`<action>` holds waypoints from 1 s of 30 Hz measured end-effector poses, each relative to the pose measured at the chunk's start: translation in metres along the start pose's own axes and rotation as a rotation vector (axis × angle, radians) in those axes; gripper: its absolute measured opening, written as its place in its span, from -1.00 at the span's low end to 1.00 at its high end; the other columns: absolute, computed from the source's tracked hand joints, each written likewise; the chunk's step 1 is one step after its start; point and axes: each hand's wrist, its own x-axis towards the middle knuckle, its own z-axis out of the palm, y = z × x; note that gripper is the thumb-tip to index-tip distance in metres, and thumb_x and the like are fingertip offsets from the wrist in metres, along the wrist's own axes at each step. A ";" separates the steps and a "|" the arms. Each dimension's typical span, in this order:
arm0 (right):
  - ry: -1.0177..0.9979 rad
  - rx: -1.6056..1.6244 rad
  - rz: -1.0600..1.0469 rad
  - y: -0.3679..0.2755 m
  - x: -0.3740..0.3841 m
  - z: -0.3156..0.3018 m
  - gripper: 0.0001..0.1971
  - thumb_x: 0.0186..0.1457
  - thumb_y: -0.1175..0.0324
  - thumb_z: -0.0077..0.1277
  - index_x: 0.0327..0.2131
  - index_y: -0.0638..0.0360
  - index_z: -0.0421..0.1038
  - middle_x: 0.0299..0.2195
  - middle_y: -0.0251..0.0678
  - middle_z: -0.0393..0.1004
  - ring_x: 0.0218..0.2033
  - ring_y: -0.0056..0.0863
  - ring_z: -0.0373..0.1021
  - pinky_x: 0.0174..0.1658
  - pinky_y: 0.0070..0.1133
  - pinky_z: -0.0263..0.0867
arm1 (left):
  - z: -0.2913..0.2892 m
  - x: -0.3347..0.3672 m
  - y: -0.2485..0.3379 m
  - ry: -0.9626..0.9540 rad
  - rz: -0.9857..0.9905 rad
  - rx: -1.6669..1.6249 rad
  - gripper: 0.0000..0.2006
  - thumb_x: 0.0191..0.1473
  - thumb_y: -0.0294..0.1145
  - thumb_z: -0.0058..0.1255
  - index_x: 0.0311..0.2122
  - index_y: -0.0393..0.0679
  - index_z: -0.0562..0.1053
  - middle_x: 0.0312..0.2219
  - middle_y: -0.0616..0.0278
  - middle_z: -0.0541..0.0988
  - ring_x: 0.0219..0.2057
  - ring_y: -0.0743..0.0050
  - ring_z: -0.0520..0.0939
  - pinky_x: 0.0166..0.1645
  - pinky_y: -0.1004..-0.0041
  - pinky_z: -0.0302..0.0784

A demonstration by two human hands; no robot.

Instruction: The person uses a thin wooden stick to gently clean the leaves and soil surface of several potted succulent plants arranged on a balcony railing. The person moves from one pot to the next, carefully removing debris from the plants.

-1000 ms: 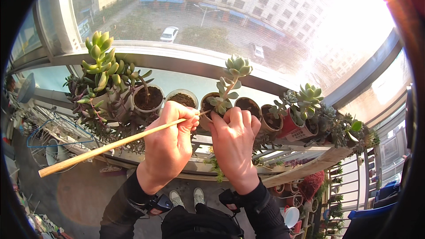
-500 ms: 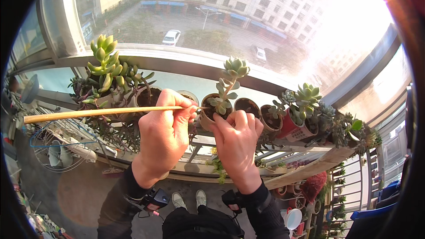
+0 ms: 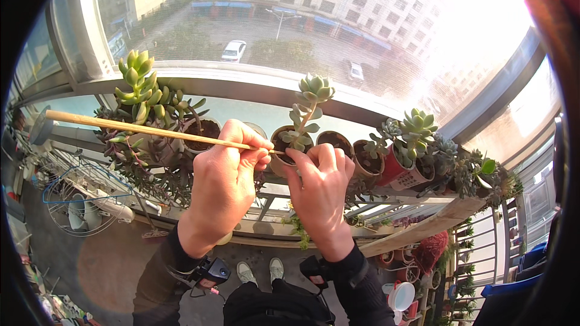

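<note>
A pale wooden chopstick (image 3: pixel 133 127) is pinched between the thumb and fingers of my left hand (image 3: pixel 222 190). Its thick end sticks up to the left, and its thin tip slants down over the soil at the near side of a small pot (image 3: pixel 279 168). In that pot stands a tall-stemmed succulent (image 3: pixel 315 89) with a pale green rosette on top and more leaves lower down. My right hand (image 3: pixel 323 196) is closed at the pot's right front edge, fingers curled down and thumb by the rim. Whatever its fingertips hold is hidden.
More potted succulents line the ledge: a tall green one (image 3: pixel 138 72) at left, a soil-filled pot (image 3: pixel 336 141) to the right, then a red-and-white pot (image 3: pixel 399 172). Behind runs the window frame (image 3: pixel 241 87). A wooden rail (image 3: pixel 423 226) and a blue hanger (image 3: pixel 84 187) lie lower.
The chopstick has tilted: its thick end has risen and its thin tip points further down toward the soil. My right hand stays at the pot, with little movement.
</note>
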 end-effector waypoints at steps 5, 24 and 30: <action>-0.016 -0.005 -0.007 0.001 0.000 0.003 -0.80 -0.09 0.30 0.29 -0.32 0.03 0.60 -0.40 -0.42 0.35 -0.24 -0.37 0.30 -0.03 -0.37 0.12 | -0.001 0.001 0.004 -0.007 -0.034 -0.021 -0.93 0.22 -0.71 -0.05 -0.26 -0.30 0.40 -0.43 0.16 0.59 -0.44 0.51 0.65 -0.32 0.51 0.60; -0.096 -0.186 -0.115 0.002 0.002 0.000 -0.83 -0.08 0.36 0.25 -0.33 0.06 0.59 -0.41 -0.43 0.35 -0.29 -0.40 0.32 -0.11 -0.39 0.12 | 0.004 0.009 0.006 -0.011 -0.021 0.173 -0.93 0.21 -0.69 -0.01 -0.29 -0.29 0.39 -0.46 0.16 0.64 -0.46 0.55 0.68 -0.33 0.55 0.61; -0.100 -0.099 -0.074 0.004 0.002 -0.002 -0.82 -0.06 0.36 0.25 -0.30 0.05 0.61 -0.42 -0.42 0.35 -0.29 -0.39 0.32 -0.10 -0.39 0.11 | 0.004 0.014 0.007 -0.018 -0.022 0.163 -0.93 0.21 -0.68 0.00 -0.29 -0.28 0.38 -0.47 0.17 0.64 -0.47 0.56 0.68 -0.34 0.55 0.62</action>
